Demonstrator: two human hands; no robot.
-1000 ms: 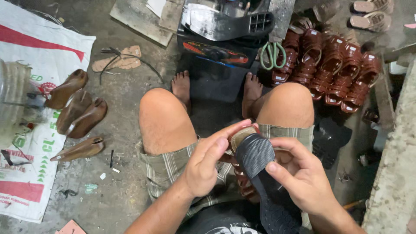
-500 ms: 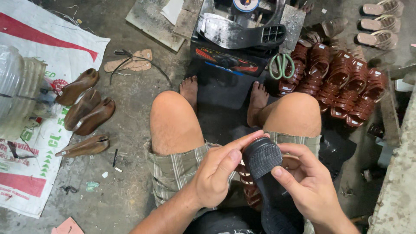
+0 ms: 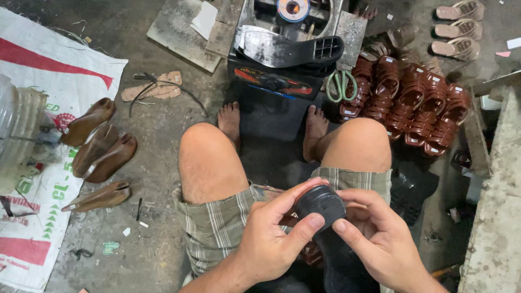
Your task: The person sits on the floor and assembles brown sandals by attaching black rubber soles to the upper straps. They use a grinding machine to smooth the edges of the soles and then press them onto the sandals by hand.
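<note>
Head view looks straight down on your lap, where both your hands hold a black shoe sole (image 3: 325,217) just above your plaid shorts (image 3: 217,222). Your left hand (image 3: 271,239) is closed around the sole's rounded end, thumb pressed on its near face and fingers curled over the top edge. Your right hand (image 3: 380,239) grips the same end from the other side, thumb tip touching the rim and fingers wrapped behind. The sole's long axis runs from that rounded end, which points up and away from you toward your knees, down toward your body, where the rest of it drops out of sight between your wrists. Beyond your bare feet stands a black machine (image 3: 282,70) with a metal shoe form on top, green-handled scissors (image 3: 341,86) beside it, and a heap of brown sandal uppers (image 3: 412,103) to your right. Four brown wooden lasts (image 3: 100,146) lie on the floor to your left, by a printed white sack (image 3: 49,76).
</note>
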